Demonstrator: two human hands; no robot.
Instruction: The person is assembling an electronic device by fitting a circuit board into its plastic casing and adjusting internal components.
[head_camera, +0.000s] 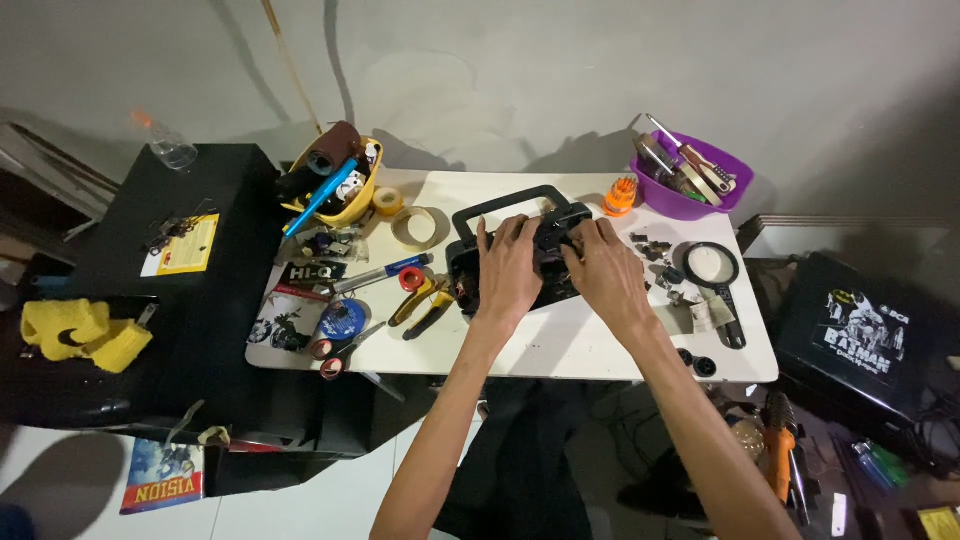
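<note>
A black boxy device with a carry handle (505, 205) lies on the white table (560, 345) in the middle. My left hand (508, 268) rests on its left half, fingers spread over the top. My right hand (607, 268) lies on its right half, fingertips pressed against a dark part near the centre (552, 236). Both hands cover most of the device's body, so what the fingers pinch is hidden.
A magnifying glass (712, 268) and small dark parts (655, 250) lie to the right. A purple bowl of tools (688, 180) and an orange bit holder (620, 195) stand behind. Pliers (425, 300), scissors (345, 350), tape rolls (418, 226) and a yellow tool tub (335, 180) sit to the left.
</note>
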